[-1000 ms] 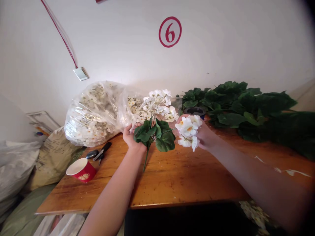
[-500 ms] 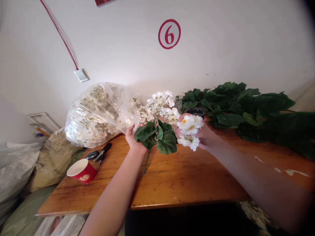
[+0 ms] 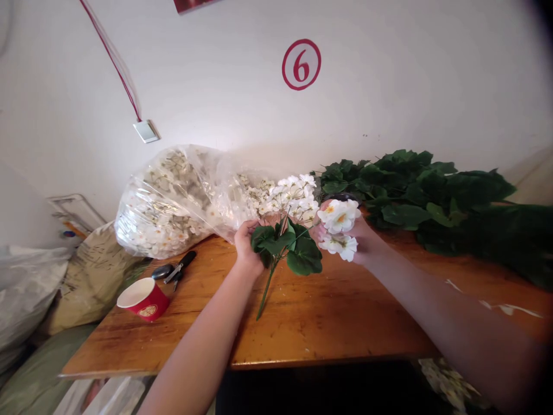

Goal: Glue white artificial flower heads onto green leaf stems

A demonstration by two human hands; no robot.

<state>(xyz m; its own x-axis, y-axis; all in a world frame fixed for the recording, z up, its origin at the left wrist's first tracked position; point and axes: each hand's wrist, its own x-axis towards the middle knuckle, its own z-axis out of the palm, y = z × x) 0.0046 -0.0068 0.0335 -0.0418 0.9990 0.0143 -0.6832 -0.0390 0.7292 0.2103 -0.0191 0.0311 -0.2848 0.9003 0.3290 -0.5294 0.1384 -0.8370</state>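
An artificial flower bunch [image 3: 304,257] with green leaves, white blossoms and a bare green stem is held above the table, its stem end pointing down toward me. My left hand [image 3: 249,249] is closed around it behind the leaves; the leaves cover some of the fingers. At the right side of the bunch, my right hand [image 3: 360,235] is behind white blossoms with yellow centres. Those blossoms hide most of its fingers, so their grip does not show. More white blossoms [image 3: 294,193] rise at the back of the bunch.
A clear plastic bag [image 3: 173,202] full of white flowers lies at the back left. Green leaf bunches [image 3: 423,190] are heaped at the right. A red paper cup [image 3: 144,298] and a black-handled tool [image 3: 180,268] rest on the wooden table [image 3: 328,323]. Sacks [image 3: 90,276] stand at left.
The bunch has tilted and come slightly down and right, its back blossoms lower than before. My left hand has moved right with it, its fingers more closed.
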